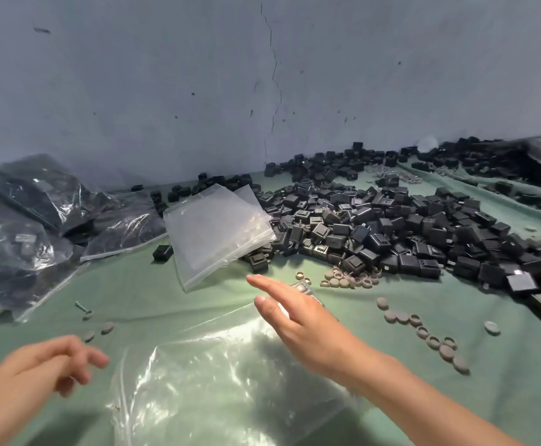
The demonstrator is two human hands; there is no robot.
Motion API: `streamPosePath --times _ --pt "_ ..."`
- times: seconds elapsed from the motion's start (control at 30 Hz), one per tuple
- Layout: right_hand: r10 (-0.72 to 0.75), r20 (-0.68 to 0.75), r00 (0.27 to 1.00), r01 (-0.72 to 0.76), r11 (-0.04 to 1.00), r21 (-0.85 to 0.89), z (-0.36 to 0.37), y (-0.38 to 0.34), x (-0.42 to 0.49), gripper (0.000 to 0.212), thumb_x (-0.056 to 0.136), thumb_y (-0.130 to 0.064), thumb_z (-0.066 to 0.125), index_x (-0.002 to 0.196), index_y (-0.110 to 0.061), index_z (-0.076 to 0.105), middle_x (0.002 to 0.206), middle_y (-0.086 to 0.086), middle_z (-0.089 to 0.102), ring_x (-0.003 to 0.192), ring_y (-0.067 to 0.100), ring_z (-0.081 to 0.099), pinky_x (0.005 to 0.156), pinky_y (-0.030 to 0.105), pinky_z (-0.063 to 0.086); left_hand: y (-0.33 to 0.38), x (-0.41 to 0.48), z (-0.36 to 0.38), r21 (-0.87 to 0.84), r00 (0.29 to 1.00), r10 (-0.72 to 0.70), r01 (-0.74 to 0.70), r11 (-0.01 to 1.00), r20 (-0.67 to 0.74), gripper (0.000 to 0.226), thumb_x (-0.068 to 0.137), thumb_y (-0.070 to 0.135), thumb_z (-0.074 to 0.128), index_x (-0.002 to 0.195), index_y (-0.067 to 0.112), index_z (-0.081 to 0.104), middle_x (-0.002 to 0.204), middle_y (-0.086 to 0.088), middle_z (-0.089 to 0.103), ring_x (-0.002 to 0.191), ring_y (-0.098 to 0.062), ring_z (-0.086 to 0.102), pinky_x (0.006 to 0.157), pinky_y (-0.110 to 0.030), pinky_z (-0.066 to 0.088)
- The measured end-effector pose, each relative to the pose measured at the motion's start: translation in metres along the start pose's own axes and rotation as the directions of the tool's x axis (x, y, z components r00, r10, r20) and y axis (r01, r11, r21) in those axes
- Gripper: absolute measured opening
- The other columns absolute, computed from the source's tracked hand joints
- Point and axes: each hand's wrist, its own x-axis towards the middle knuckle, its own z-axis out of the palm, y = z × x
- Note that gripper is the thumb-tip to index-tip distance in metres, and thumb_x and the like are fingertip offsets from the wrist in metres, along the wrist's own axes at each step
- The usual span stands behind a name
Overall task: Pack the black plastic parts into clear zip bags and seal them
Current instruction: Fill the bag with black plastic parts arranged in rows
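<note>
Sits partway through: packed bags (31, 220) heaped at far left, big pile of black plastic parts (391, 226) loose on the right, spare zip bags (214, 230) between, empty bag (224, 375) flat up front beneath right hand (294, 320) with straight fingers, left hand (47, 362) loosely curled, both holding nothing.

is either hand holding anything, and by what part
Nothing is held. The right hand is stretched flat over the clear bag; the left hand, blurred, curls loosely beside it, gripping nothing.
</note>
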Motion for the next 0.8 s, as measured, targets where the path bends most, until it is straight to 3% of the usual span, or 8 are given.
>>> streamPosePath --times 0.07,0.13,0.2,0.33,0.5,0.6,0.67,0.8 --pt "0.035 -0.058 0.998 -0.03 0.996 0.086 0.011 -0.001 0.0 0.046 0.107 -0.042 0.039 0.151 -0.031 0.041 0.154 -0.016 0.041 0.138 -0.011 0.03 0.11 0.004 0.019 -0.037 -0.01 -0.018 -0.021 0.988 -0.026 0.029 0.999 0.152 0.039 0.094 -0.021 0.031 0.064 -0.007 0.051 0.089 -0.027 0.064 0.038 -0.004 0.052 0.035 -0.013 0.037" --pt "0.081 -0.116 0.99 -0.069 0.992 0.107 0.021 0.001 0.0 0.048 0.106 -0.044 0.037 0.153 -0.033 0.038 0.156 -0.017 0.039 0.141 -0.008 0.029 0.115 0.012 0.02 -0.039 -0.01 -0.015 0.041 0.998 -0.066 0.067 0.997 -0.023 0.034 0.095 -0.015 0.037 0.077 0.0 0.061 0.098 -0.024 0.065 0.051 0.006 0.058 0.046 -0.009 0.042" --pt "0.137 -0.142 0.98 -0.13 0.99 0.061 0.028 0.009 -0.001 0.05 0.107 -0.046 0.033 0.155 -0.032 0.034 0.159 -0.015 0.035 0.145 -0.003 0.025 0.12 0.019 0.017 -0.023 -0.012 -0.001 0.098 0.994 0.043 -0.033 0.995 -0.097 0.039 0.093 -0.009 0.044 0.078 0.017 0.068 0.097 -0.018 0.07 0.067 0.005 0.063 0.059 -0.008 0.044" --pt "0.197 -0.143 0.97 -0.221 0.958 -0.18 0.03 0.028 -0.004 0.056 0.107 -0.052 0.023 0.158 -0.032 0.021 0.165 -0.012 0.021 0.151 0.001 0.01 0.122 0.022 0.004 -0.008 -0.036 0.032 0.186 0.969 0.245 -0.245 0.952 0.022 0.029 0.084 0.022 0.061 0.093 0.05 0.063 0.105 0.012 0.064 0.091 -0.004 0.061 0.084 -0.028 0.044" --pt "0.215 -0.16 0.963 -0.255 0.919 -0.301 0.017 0.043 -0.011 0.057 0.106 -0.055 0.015 0.159 -0.034 0.012 0.166 -0.013 0.011 0.151 0.0 0.004 0.119 0.019 -0.005 0.037 -0.03 0.075 0.198 0.91 0.411 -0.414 0.888 0.059 0.025 0.09 0.026 0.053 0.106 0.046 0.057 0.109 0.03 0.055 0.102 0.011 0.053 0.082 -0.02 0.041" --pt "0.181 -0.087 0.98 -0.2 0.843 -0.5 0.005 0.053 -0.017 0.059 0.106 -0.054 0.013 0.16 -0.031 0.012 0.168 -0.009 0.01 0.153 0.005 0.003 0.115 0.02 -0.012 0.062 -0.006 0.123 0.225 0.888 0.362 -0.428 0.875 0.282 0.027 0.098 0.014 0.051 0.109 0.036 0.061 0.108 0.022 0.066 0.102 0.004 0.059 0.083 -0.013 0.043" --pt "0.157 -0.037 0.987 -0.149 0.797 -0.585 -0.005 0.06 -0.018 0.055 0.107 -0.051 0.019 0.158 -0.03 0.02 0.167 -0.006 0.015 0.153 0.009 0.009 0.115 0.022 -0.011 0.068 0.013 0.162 0.355 0.853 0.239 -0.425 0.832 0.463 0.032 0.1 0.021 0.048 0.131 0.025 0.054 0.13 0.005 0.061 0.118 -0.01 0.056 0.098 -0.023 0.042" --pt "0.125 -0.027 0.992 -0.118 0.808 -0.577 -0.018 0.06 -0.012 0.046 0.107 -0.045 0.028 0.15 -0.032 0.036 0.159 -0.008 0.034 0.145 0.008 0.029 0.121 0.025 0.008 0.056 0.042 0.217 0.657 0.854 -0.013 -0.391 0.645 0.521 0.079 0.098 0.055 0.042 0.158 0.015 0.009 0.163 -0.012 0.015 0.148 -0.029 0.02 0.12 -0.043 0.022"
